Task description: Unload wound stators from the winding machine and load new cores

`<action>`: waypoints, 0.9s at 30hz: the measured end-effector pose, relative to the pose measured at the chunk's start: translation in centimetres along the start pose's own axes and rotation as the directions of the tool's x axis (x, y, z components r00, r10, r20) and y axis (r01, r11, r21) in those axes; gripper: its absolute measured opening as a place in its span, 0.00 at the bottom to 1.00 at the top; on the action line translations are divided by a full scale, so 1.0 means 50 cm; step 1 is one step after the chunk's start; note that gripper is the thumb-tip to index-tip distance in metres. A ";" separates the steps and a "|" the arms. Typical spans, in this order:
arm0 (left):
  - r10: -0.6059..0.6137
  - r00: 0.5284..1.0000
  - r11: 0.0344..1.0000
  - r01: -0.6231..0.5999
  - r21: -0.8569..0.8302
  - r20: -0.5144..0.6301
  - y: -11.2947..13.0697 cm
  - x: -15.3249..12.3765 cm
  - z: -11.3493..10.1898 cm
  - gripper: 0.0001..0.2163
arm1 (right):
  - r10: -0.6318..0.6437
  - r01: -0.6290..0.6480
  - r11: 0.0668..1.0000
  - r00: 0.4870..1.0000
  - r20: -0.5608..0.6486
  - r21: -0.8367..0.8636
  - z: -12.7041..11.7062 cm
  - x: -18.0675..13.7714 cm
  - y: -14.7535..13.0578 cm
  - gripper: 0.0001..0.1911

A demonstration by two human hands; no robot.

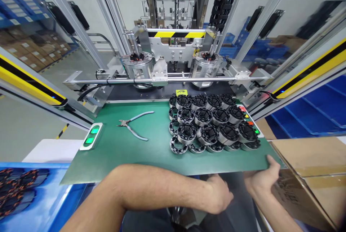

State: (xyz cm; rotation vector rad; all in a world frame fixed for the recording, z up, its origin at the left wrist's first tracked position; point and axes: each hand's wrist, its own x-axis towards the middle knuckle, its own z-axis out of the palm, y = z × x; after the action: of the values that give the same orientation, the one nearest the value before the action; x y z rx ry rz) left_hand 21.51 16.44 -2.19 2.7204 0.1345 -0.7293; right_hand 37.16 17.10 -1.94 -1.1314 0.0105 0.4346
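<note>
Two hands at the near edge of a green table.
The right hand has its thumb at the near right corner; I cannot tell its grip underneath. The left hand, curled below the edge, may or may not hold something. The table's long axis runs left to right. On it, stacked rings face holes upward; left of them, pliers point left, handles spread rightward.

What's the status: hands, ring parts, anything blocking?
Right hand at right front corner of green table; left hand near front edge. Ring parts stacked on it; pliers apart, left of them.
</note>
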 end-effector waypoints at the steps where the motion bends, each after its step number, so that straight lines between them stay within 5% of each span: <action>1: -0.004 1.000 1.000 0.004 0.002 -0.019 0.000 0.002 0.003 0.31 | -0.002 0.002 1.000 1.000 0.000 -0.002 -0.001 0.001 0.001 0.19; 27: -0.003 1.000 1.000 0.003 0.023 0.009 0.003 -0.009 -0.013 0.30 | -0.012 0.013 0.999 1.000 -0.026 0.037 -0.005 0.008 0.005 0.16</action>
State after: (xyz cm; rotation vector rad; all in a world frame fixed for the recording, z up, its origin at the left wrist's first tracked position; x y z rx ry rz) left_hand 21.44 16.49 -1.40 2.7383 0.1288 -0.7485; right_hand 37.50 17.11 -2.38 -1.0999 0.0336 0.4076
